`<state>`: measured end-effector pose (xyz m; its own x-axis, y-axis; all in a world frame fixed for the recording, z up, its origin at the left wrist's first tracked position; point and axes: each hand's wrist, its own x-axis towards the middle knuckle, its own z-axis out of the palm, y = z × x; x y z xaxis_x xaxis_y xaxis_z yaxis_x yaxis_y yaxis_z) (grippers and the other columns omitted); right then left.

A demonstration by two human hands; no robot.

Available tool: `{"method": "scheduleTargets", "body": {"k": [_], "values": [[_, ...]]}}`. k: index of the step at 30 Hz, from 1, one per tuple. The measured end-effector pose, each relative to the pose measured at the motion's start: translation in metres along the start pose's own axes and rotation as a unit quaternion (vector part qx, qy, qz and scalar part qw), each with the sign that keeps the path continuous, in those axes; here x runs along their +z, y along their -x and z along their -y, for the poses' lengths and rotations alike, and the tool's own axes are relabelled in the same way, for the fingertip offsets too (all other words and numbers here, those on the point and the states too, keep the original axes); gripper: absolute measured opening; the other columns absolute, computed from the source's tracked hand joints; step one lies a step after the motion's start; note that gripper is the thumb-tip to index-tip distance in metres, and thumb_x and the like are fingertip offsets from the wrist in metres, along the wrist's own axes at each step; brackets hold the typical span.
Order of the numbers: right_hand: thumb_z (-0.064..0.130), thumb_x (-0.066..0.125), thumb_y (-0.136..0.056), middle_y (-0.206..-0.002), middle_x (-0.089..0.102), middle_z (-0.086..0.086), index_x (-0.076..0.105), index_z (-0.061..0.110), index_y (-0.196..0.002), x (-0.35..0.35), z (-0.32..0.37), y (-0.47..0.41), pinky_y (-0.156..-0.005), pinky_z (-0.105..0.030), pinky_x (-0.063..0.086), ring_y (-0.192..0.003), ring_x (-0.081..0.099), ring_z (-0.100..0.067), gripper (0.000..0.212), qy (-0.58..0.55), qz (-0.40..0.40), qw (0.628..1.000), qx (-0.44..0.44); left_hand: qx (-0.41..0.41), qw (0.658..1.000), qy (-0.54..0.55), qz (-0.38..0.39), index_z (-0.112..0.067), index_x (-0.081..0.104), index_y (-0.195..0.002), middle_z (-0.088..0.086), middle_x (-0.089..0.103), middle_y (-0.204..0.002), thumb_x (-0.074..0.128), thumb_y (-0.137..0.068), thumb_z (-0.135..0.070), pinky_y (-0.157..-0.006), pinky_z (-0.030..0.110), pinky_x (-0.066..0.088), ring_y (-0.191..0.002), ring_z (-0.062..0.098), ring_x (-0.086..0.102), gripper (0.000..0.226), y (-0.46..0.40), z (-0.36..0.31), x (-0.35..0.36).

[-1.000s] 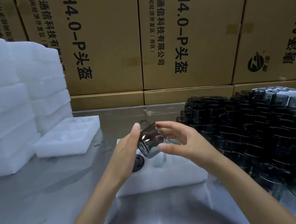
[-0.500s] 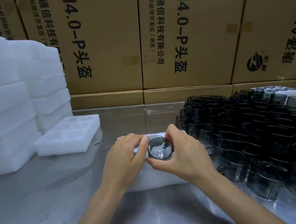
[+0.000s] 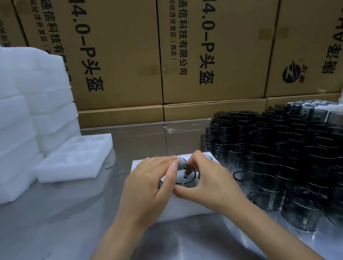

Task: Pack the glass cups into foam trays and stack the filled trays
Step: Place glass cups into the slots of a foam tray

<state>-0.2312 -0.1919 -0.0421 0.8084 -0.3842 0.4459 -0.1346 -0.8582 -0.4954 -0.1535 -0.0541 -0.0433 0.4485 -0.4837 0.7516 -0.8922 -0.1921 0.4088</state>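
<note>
While the glass cup [image 3: 185, 174] sits upright in a pocket of the foam tray [image 3: 195, 208] on the table [image 3: 51, 235], mouth pointing up, the right hand [image 3: 208, 186] pinches its rim and the left hand [image 3: 150, 184] touches it with straight fingers.

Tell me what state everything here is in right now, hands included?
Left hand: fingers fairly straight, resting on the tray beside the cup.
Right hand: fingers pinching the cup's rim.
Glass cup: upright, seated in a tray pocket.
Foam tray: under the hands, partly filled.
Spare tray: pockets empty.
Loose cups: crowded together, unpacked.
Foam stacks: piled at left.
</note>
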Motion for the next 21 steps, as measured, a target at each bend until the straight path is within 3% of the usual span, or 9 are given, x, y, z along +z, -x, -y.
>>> {"method": "scheduleTargets", "body": {"k": [3, 5, 7, 9, 12, 17, 19, 21], "values": [[0.082, 0.049, -0.053, -0.093, 0.055, 0.02, 0.046, 0.033, -0.095, -0.005, -0.001, 0.001, -0.069, -0.024, 0.041, -0.089, 0.047, 0.0, 0.064, 0.011, -0.014, 1.0, -0.011, 0.004, 1.0, 0.001, 0.016, -0.024, 0.069, -0.114, -0.017, 0.061, -0.123, 0.03, -0.092, -0.044, -0.106, 0.032, 0.037, -0.119, -0.004, 0.05, 0.049, 0.003, -0.001, -0.001], [0.081, 0.042, -0.063, -0.108, 0.05, 0.023, 0.048, 0.036, -0.116, -0.009, -0.004, 0.005, -0.077, -0.021, 0.037, -0.102, 0.044, 0.001, 0.07, 0.011, -0.05, 0.998, -0.042, 0.014, 0.999, -0.006, 0.034, -0.025, 0.061, -0.125, -0.015, 0.053, -0.135, 0.028, -0.092, -0.046, -0.109, 0.029, 0.033, -0.128, -0.002, 0.043, 0.051, 0.006, 0.0, -0.004], [0.07, 0.04, -0.078, -0.132, 0.046, 0.022, 0.044, 0.032, -0.135, -0.012, -0.006, 0.009, -0.095, -0.019, 0.035, -0.12, 0.039, 0.002, 0.069, 0.014, -0.053, 0.994, -0.094, 0.034, 0.998, -0.022, 0.058, -0.024, 0.055, -0.132, -0.012, 0.044, -0.143, 0.026, -0.094, -0.045, -0.11, 0.024, 0.03, -0.133, -0.001, 0.038, 0.052, 0.009, 0.001, -0.008], [0.055, 0.042, -0.09, -0.147, 0.036, 0.019, 0.036, 0.029, -0.144, -0.011, -0.006, 0.014, -0.109, -0.019, 0.026, -0.133, 0.029, 0.003, 0.06, 0.024, -0.004, 0.991, -0.131, 0.057, 0.992, -0.053, 0.101, -0.021, 0.051, -0.136, -0.011, 0.039, -0.146, 0.024, -0.095, -0.046, -0.11, 0.017, 0.025, -0.135, -0.002, 0.033, 0.055, 0.012, 0.0, -0.008], [0.047, 0.037, -0.097, -0.152, 0.029, 0.017, 0.029, 0.029, -0.148, -0.006, -0.009, 0.017, -0.114, -0.022, 0.017, -0.138, 0.021, 0.001, 0.054, 0.073, 0.075, 0.988, -0.117, 0.041, 0.976, -0.102, 0.187, -0.026, 0.04, -0.143, -0.016, 0.03, -0.149, 0.01, -0.088, -0.055, -0.109, 0.006, 0.008, -0.137, -0.008, 0.021, 0.069, 0.017, -0.001, -0.002], [0.048, 0.028, -0.097, -0.156, 0.019, 0.016, 0.021, 0.029, -0.151, -0.001, -0.014, 0.018, -0.117, -0.028, 0.008, -0.143, 0.007, -0.001, 0.057, 0.152, 0.122, 0.975, -0.107, 0.036, 0.968, -0.138, 0.204, -0.032, 0.036, -0.144, -0.018, 0.027, -0.15, 0.0, -0.08, -0.059, -0.101, 0.0, -0.009, -0.136, -0.01, 0.019, 0.078, 0.019, 0.002, 0.003], [0.047, 0.029, -0.097, -0.156, 0.019, 0.017, 0.021, 0.03, -0.15, -0.002, -0.014, 0.019, -0.117, -0.03, 0.006, -0.144, 0.006, -0.001, 0.057, 0.144, 0.123, 0.976, -0.107, 0.033, 0.971, -0.128, 0.2, -0.031, 0.039, -0.143, -0.018, 0.031, -0.148, 0.004, -0.083, -0.057, -0.102, 0.002, -0.008, -0.131, -0.015, 0.018, 0.074, 0.02, 0.001, 0.003], [0.044, 0.031, -0.097, -0.153, 0.027, 0.016, 0.028, 0.029, -0.148, -0.004, -0.011, 0.02, -0.116, -0.029, 0.008, -0.143, 0.012, -0.002, 0.054, 0.119, 0.109, 0.98, -0.114, 0.029, 0.973, -0.127, 0.189, -0.027, 0.048, -0.138, -0.013, 0.042, -0.144, 0.012, -0.087, -0.053, -0.108, 0.012, 0.005, -0.131, -0.008, 0.032, 0.068, 0.022, -0.001, 0.004]]}}
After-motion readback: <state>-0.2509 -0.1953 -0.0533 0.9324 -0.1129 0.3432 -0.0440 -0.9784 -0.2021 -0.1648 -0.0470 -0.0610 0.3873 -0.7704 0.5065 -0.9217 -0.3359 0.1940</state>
